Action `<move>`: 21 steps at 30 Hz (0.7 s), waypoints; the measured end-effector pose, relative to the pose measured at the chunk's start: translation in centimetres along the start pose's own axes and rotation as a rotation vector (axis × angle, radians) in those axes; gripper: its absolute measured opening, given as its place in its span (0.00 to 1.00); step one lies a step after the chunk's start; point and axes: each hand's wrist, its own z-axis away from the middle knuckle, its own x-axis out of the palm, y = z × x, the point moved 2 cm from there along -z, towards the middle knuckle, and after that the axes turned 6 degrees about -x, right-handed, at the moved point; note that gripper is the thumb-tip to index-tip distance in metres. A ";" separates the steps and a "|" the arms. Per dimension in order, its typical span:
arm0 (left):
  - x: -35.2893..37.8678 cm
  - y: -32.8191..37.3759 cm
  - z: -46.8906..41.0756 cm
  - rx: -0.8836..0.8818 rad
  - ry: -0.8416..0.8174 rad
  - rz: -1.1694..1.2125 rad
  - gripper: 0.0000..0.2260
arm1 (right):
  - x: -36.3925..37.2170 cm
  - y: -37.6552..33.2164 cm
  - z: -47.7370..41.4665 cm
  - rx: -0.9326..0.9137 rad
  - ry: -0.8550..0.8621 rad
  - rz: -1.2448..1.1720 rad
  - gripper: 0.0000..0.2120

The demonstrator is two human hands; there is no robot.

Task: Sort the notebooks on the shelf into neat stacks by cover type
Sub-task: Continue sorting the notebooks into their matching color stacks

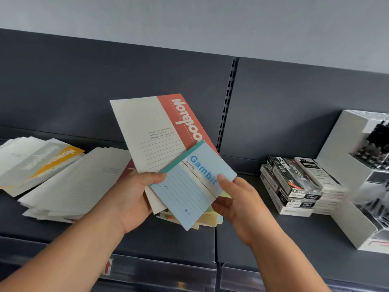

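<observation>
My left hand (134,197) grips a large cream notebook with a red "Notebook" band (155,131), held up above the shelf, its thumb also on a small light-blue "Gambit" notebook (189,190) with a green spine in front of it. My right hand (235,199) pinches the blue notebook's right edge, thumb on the cover. Under them lies a small pile of colourful notebooks (208,218). A fanned stack of cream notebooks (80,182) lies to the left on the dark shelf (252,239), and a stack with a yellow-banded cover (46,161) sits at the far left.
Black-and-white boxes (294,186) are stacked on the shelf at the right. A white display stand with dark items (362,175) fills the far right. The grey back panel (105,81) rises behind; a clear price rail (168,270) runs along the front edge.
</observation>
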 end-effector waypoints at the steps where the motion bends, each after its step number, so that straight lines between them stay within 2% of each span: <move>1: 0.2 -0.1 0.0 -0.001 -0.002 -0.002 0.23 | 0.2 0.1 0.1 -0.007 -0.022 -0.004 0.10; 6: 0.4 0.2 -0.2 0.017 0.027 0.055 0.17 | -0.3 -0.1 -0.7 -0.020 -0.011 -0.046 0.09; 11: -0.9 1.7 0.1 0.052 0.102 0.103 0.13 | -3.0 -0.6 -2.7 -0.055 0.147 -0.019 0.08; 17: -2.7 3.2 0.4 0.096 0.208 0.101 0.13 | -3.6 0.2 -5.0 -0.088 0.212 0.227 0.05; 21: -3.2 3.0 0.4 0.068 0.213 0.077 0.14 | -2.9 1.0 -6.0 -0.177 0.228 0.543 0.11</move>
